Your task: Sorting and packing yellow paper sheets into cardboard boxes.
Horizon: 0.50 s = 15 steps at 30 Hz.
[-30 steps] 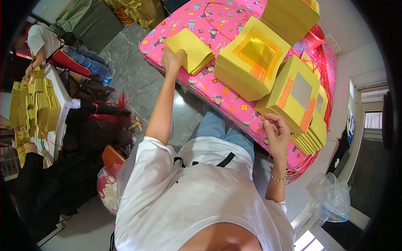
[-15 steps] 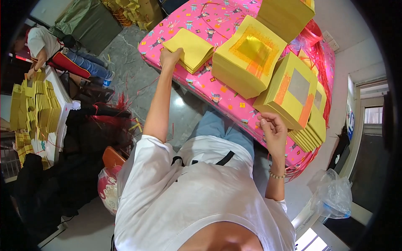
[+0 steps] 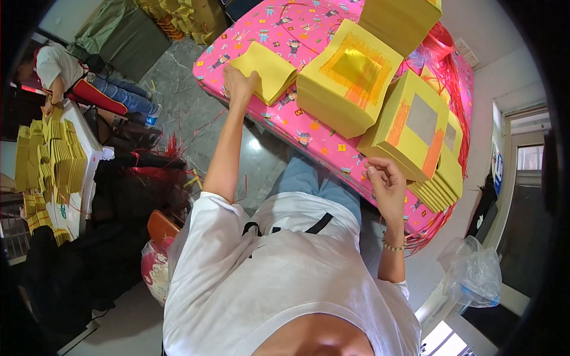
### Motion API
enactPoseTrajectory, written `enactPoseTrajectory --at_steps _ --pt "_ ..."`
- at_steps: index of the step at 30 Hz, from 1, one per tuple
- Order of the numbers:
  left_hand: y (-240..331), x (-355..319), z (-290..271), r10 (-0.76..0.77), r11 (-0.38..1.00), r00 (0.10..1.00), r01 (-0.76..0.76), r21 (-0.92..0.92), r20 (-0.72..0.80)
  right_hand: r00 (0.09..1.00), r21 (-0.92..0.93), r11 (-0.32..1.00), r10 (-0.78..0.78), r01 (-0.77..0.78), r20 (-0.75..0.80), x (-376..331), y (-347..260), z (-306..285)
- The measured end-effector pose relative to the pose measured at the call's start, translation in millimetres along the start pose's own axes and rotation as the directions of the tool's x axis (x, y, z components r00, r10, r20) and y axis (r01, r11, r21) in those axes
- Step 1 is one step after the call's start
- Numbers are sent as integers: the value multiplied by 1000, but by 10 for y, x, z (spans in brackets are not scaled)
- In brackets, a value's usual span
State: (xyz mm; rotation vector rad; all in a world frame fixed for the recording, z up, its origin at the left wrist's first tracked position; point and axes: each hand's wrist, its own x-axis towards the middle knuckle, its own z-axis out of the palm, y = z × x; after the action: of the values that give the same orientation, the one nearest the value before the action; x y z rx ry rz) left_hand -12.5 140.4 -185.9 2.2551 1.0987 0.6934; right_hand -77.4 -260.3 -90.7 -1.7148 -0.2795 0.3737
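Note:
Near the left edge of the pink-covered table (image 3: 323,121), a small pile of folded yellow paper (image 3: 268,68) lies flat. My left hand (image 3: 239,84) grips its left end, with the thumb on top and the other fingertips partly hidden at the edge. My right hand (image 3: 389,181) hovers by the table's front edge with its fingers loosely curled and the thumb near the index finger; nothing shows in it. Just beyond it stands a tall yellow paper stack (image 3: 383,139) with a silvery square and orange bands. A second thick stack (image 3: 335,101), its top bearing a gold square framed in orange, sits between my hands.
Another yellow stack (image 3: 404,26) stands at the table's far side. Red strands (image 3: 454,101) hang along its right edge. Fanned yellow paper (image 3: 436,193) lies near the right corner. At far left, a seated person (image 3: 62,68) works at a white table (image 3: 89,154) holding yellow bundles.
My left hand has shifted slightly and its fingers reach a little further along the left end of the folded yellow paper. My right hand has hardly moved.

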Motion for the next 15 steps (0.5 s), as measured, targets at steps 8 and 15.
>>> enactPoseTrajectory --at_steps 8,15 --pt "-84 141 223 655 754 753 -656 -5 64 963 -255 943 -248 215 -104 342 -466 81" --pt "395 -127 350 397 918 905 -395 -44 152 767 -690 520 -637 504 80 817 -568 50"
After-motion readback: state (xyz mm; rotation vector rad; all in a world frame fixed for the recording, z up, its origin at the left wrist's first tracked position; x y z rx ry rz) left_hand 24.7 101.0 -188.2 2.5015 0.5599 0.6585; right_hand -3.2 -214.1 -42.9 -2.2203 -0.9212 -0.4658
